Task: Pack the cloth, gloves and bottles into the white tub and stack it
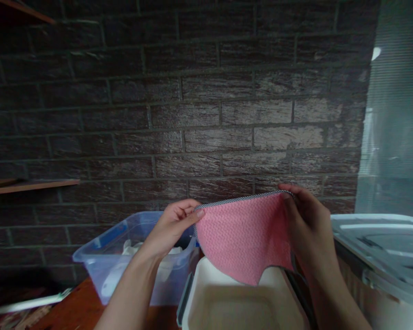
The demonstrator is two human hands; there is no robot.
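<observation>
A pink textured cloth [241,233] with a black-and-white checked edge hangs stretched between my two hands. At its upper left corner, my left hand [179,220] pinches the edge between thumb and fingers. The upper right corner is gripped by my right hand [304,215], thumb toward me and fingers behind. The cloth's lower edge droops unevenly over the far part of a cream-coloured open bin [241,302] with dark side handles. Its bottom shows nothing lying in it.
A clear bluish plastic tub [99,256] holding white items stands on the left of a reddish-brown wooden surface [72,307]. On the right is a bin with a translucent lid [392,243]. A dark brick wall [206,114] rises behind; a wooden shelf [37,185] juts in at left.
</observation>
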